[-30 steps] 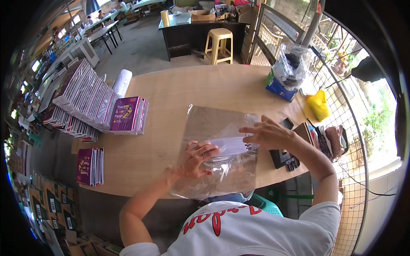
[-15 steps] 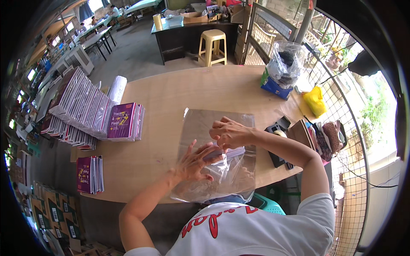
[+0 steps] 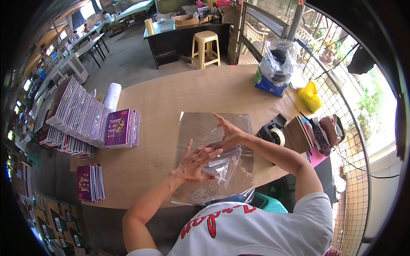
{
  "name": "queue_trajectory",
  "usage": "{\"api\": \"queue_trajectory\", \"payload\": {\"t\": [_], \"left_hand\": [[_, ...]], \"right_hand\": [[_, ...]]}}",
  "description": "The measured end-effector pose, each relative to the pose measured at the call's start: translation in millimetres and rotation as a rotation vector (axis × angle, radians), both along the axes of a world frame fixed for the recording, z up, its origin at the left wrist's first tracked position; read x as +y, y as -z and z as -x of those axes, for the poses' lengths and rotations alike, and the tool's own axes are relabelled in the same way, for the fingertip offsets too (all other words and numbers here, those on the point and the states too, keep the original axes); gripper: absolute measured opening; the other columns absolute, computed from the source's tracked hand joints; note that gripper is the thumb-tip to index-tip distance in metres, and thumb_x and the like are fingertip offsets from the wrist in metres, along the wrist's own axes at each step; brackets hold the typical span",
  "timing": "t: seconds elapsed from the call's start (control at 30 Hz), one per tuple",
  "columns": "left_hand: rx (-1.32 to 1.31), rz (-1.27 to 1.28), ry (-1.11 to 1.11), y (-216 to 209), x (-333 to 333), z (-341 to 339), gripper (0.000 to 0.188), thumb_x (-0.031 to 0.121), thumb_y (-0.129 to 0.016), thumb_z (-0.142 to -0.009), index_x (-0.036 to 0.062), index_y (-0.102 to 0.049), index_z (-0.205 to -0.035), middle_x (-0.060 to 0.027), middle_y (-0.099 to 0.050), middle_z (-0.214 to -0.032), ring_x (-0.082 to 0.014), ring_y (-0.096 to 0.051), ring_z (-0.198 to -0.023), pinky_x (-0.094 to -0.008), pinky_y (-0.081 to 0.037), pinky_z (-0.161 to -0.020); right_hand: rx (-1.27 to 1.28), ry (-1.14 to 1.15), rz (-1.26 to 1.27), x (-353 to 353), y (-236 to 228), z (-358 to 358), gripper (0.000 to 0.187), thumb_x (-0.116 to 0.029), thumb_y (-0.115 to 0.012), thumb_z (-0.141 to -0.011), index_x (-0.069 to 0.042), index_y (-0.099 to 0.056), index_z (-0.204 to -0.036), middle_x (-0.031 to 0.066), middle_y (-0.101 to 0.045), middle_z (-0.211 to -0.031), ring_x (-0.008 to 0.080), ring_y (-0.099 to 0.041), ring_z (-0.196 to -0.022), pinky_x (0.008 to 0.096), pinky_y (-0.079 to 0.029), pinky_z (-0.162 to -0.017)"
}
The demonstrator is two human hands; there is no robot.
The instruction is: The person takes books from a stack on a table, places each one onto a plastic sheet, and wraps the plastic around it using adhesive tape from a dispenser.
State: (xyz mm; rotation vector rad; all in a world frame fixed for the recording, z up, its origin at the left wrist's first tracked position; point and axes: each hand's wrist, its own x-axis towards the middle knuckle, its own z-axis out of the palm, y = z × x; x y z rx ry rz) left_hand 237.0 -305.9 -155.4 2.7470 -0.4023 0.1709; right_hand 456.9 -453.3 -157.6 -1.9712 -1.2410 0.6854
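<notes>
A large clear plastic sheet (image 3: 192, 128) lies on the table in front of me. At its middle the plastic is folded over a small bundle (image 3: 228, 158) with pale layered edges, mostly hidden by glare and my hands. My left hand (image 3: 197, 164) presses on the bundle's left side, fingers spread. Just beyond the bundle, my right hand (image 3: 232, 135) has its fingers apart, the index finger stretched out over the sheet. Right of the sheet sits a black tape dispenser (image 3: 267, 131) with a tape roll (image 3: 277, 137).
Tall stacks of wrapped booklets (image 3: 77, 113) stand at the left, with purple booklets (image 3: 117, 130) beside them and a smaller pile (image 3: 89, 182) nearer. A blue-green box with plastic bags (image 3: 271, 85) and a yellow bag (image 3: 309, 97) are at the far right. Wire mesh (image 3: 348, 128) borders the right side.
My right hand has gone from closed fingers over the bundle to spread fingers. My left hand stays pressed on the bundle. The whole view has shifted slightly.
</notes>
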Motion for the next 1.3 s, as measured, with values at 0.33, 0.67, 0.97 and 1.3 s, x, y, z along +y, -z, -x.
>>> {"api": "queue_trajectory", "payload": {"t": [0.33, 0.67, 0.97, 1.3], "left_hand": [[-0.072, -0.285, 0.086, -6.1, 12.2, -14.3, 0.084, 0.081, -0.051, -0.076, 0.0393, -0.040, -0.148, 0.0054, -0.032, -0.157, -0.0197, -0.031, -0.144, -0.0698, -0.006, -0.115], [0.020, -0.227, 0.082, -16.8, 7.8, -22.7, 0.088, 0.078, -0.059, -0.070, 0.0435, -0.039, -0.147, 0.0068, -0.028, -0.160, -0.0196, -0.028, -0.146, -0.0677, -0.010, -0.116], [0.053, -0.255, 0.061, -18.6, 14.8, -15.7, 0.086, 0.078, -0.058, -0.072, 0.0433, -0.038, -0.148, 0.0048, -0.026, -0.161, -0.0218, -0.028, -0.146, -0.0697, -0.013, -0.114], [0.091, -0.198, 0.084, -19.7, 19.8, -16.9, 0.087, 0.074, -0.064, -0.070, 0.0480, -0.035, -0.148, -0.0006, -0.018, -0.163, -0.0239, -0.025, -0.148, -0.0685, -0.013, -0.115]], "right_hand": [[0.323, 0.705, -0.366, -25.6, 7.5, -11.4, 0.092, -0.033, -0.089, -0.070, -0.008, -0.043, -0.145, 0.0182, -0.061, -0.120, 0.0253, -0.061, -0.106, 0.0360, -0.051, -0.089], [0.268, 0.924, 0.386, -323.5, 67.7, -60.1, 0.034, -0.032, -0.083, -0.070, 0.000, -0.076, -0.080, 0.0061, -0.062, -0.056, 0.0173, -0.054, -0.047, 0.0325, -0.048, -0.052], [1.210, 1.311, -0.275, -336.1, 120.6, 15.9, 0.025, -0.031, -0.073, -0.088, -0.007, -0.067, -0.085, 0.0026, -0.063, -0.072, 0.0179, -0.063, -0.066, 0.0309, -0.048, -0.057], [0.675, 0.496, -0.588, -120.7, -18.3, 68.0, 0.093, 0.001, -0.066, -0.086, -0.013, -0.011, -0.160, -0.0009, -0.055, -0.075, 0.0076, -0.051, -0.063, 0.0226, -0.042, -0.054]]}}
